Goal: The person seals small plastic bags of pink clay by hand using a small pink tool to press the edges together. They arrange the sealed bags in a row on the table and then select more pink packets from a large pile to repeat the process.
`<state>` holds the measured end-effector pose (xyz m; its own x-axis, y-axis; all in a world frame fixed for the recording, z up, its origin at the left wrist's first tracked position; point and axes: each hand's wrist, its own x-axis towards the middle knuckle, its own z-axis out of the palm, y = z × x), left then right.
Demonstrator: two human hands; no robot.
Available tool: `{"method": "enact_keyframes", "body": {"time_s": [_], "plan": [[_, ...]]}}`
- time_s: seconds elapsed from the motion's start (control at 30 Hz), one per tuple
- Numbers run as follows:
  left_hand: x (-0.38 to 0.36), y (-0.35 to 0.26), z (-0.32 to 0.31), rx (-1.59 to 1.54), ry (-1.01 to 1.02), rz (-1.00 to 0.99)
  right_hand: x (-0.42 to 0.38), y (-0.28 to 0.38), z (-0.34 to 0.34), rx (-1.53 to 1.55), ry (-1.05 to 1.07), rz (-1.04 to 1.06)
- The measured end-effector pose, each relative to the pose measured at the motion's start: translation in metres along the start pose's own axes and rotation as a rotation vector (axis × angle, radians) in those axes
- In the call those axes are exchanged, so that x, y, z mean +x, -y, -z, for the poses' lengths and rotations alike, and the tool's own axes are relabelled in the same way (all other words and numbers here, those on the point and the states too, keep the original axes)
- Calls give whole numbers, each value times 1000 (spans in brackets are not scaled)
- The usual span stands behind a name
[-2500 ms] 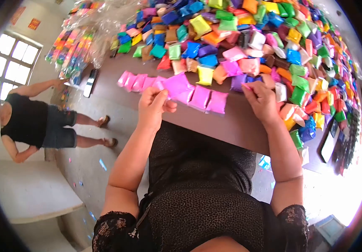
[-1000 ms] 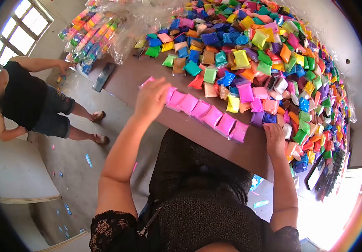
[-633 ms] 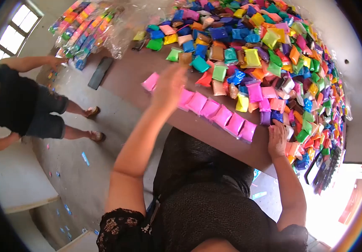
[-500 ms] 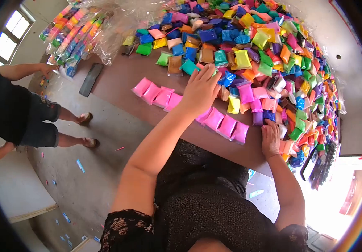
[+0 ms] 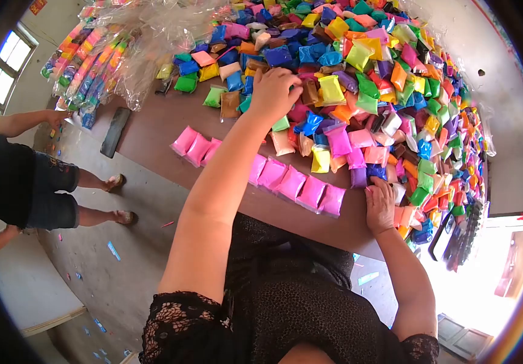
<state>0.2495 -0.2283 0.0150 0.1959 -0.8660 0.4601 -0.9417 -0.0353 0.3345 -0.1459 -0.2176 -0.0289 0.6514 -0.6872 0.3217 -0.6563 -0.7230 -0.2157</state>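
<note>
Many puffy packets (image 5: 332, 91) by left hand (image 5: 275, 92)

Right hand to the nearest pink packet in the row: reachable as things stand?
Looks like yes: the right hand is just past the row's end, with bare tabletop between it and that pink packet.

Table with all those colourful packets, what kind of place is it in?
Probably a small packing workshop: there's a huge heap of coloured packets, a neat row of pink packets, and more colours bundled in clear plastic.
</note>
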Motion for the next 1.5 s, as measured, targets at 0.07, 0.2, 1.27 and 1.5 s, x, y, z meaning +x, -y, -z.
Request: {"method": "enact_keyframes", "body": {"time_s": [0.07,0.2,1.27,1.5], "plan": [[18,3,-11,121,-163,-72,-1,-2,0,-37,-6,18],[41,-4,-22,203,-62,7,1,-1,3,17,4,19],[48,-24,5,492,503,214,2,4,9,48,-49,22],[61,7,12,356,500,217,5,5,12,82,-53,24]]}}
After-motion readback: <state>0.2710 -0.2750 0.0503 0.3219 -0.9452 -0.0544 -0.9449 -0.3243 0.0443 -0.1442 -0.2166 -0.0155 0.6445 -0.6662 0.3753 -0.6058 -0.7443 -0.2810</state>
